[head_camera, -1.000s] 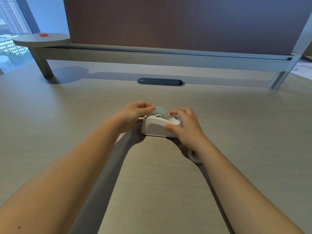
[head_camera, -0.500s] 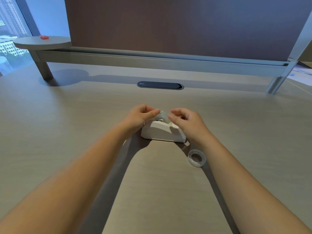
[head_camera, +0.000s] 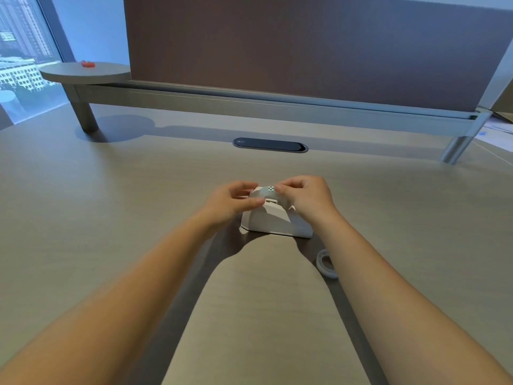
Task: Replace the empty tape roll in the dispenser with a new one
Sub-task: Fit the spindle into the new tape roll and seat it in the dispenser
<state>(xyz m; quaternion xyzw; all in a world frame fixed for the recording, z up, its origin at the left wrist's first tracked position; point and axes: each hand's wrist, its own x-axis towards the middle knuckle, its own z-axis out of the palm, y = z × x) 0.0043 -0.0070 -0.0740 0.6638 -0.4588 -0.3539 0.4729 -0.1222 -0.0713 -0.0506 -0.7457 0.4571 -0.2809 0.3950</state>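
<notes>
Two hands work at the top of the white dispenser (head_camera: 273,218): the right hand (head_camera: 305,200) has its thumb and forefinger pinched on the small pale-green hub (head_camera: 270,189) that pokes up from the cradle, while the left hand (head_camera: 231,202) has its fingers half curled, thumb pressed along the dispenser's upper left edge to steady it. A second ago the right hand was lower, gripping the dispenser's side; it has since risen to the hub, and the hub now shows clear of the body, so the old core looks to be coming out of its slot, though I cannot tell if it is fully free. The dispenser sits flat near the middle of the desk (head_camera: 111,232), nose towards the right. A roll of clear tape (head_camera: 325,263) lies flat just beside it, nearer the front edge, half hidden by the right forearm and untouched.
</notes>
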